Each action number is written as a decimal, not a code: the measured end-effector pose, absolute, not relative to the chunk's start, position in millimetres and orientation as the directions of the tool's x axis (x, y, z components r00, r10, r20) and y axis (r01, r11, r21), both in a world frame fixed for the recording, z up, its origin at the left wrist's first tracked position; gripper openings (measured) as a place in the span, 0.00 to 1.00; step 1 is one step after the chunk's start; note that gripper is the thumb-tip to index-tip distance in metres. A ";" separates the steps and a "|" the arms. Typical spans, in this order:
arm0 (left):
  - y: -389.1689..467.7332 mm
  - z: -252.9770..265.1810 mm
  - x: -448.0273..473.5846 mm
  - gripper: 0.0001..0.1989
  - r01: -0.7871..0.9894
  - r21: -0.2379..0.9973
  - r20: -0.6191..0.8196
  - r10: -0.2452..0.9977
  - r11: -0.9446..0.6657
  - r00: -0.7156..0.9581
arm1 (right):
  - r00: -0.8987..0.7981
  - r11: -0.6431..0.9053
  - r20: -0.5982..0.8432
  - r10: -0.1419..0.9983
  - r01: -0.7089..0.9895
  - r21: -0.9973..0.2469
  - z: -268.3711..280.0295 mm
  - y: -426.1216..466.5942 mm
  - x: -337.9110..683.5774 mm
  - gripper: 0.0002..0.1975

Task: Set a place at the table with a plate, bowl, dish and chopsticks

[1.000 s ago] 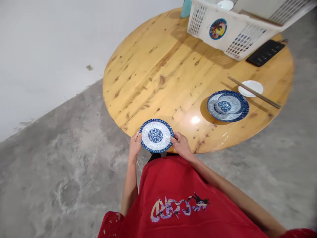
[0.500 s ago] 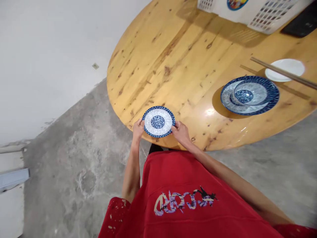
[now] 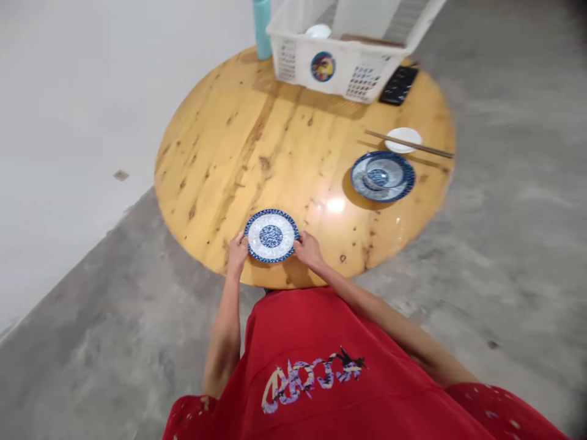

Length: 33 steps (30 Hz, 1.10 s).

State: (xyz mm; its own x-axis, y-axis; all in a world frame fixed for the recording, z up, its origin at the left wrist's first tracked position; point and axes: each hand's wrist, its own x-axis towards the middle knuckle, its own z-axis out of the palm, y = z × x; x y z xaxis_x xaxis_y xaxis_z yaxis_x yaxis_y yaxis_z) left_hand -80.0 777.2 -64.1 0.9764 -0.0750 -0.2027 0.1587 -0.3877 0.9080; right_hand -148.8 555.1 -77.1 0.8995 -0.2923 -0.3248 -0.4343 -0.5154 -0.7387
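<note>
Once carried in from the edge, the small blue-and-white patterned plate [image 3: 271,236] was set flat on the round wooden desk [image 3: 275,140], rim pinched by left hand [image 3: 237,252] and right hand [image 3: 308,249]; placement looked nearly done.

Small plate [image 3: 271,236]: blue-and-white floral pattern, blue rim. Larger plate [image 3: 383,176] and bowl [image 3: 384,173]: same blue-and-white. Worktop [image 3: 275,134]: knotty yellow pine. Basket [image 3: 348,36]: white. Bottle [image 3: 262,27]: teal. Shirt [image 3: 330,373]: red.

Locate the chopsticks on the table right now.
In the head view the chopsticks lie at the table's far right, resting across a small white dish, just beyond the blue-patterned plate with a bowl.
</note>
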 end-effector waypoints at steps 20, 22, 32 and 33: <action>787.2 -64.1 -67.3 0.16 0.080 0.916 -0.193 -0.256 -0.393 0.947 | 0.881 -0.531 -0.308 -0.359 -0.464 -0.709 -68.8 555.7 -144.7 0.08; 787.4 -64.0 -68.3 0.16 0.077 0.918 -0.189 -0.258 -0.388 0.947 | 0.883 -0.538 -0.305 -0.358 -0.462 -0.706 -69.2 555.9 -144.3 0.06; 787.7 -70.3 -66.1 0.17 0.068 0.920 -0.173 -0.244 -0.385 0.954 | 0.888 -0.564 -0.282 -0.363 -0.451 -0.692 -72.4 555.7 -143.4 0.02; 787.6 -70.7 -66.1 0.17 0.067 0.921 -0.171 -0.245 -0.383 0.954 | 0.889 -0.565 -0.281 -0.361 -0.448 -0.693 -72.8 555.7 -143.7 0.02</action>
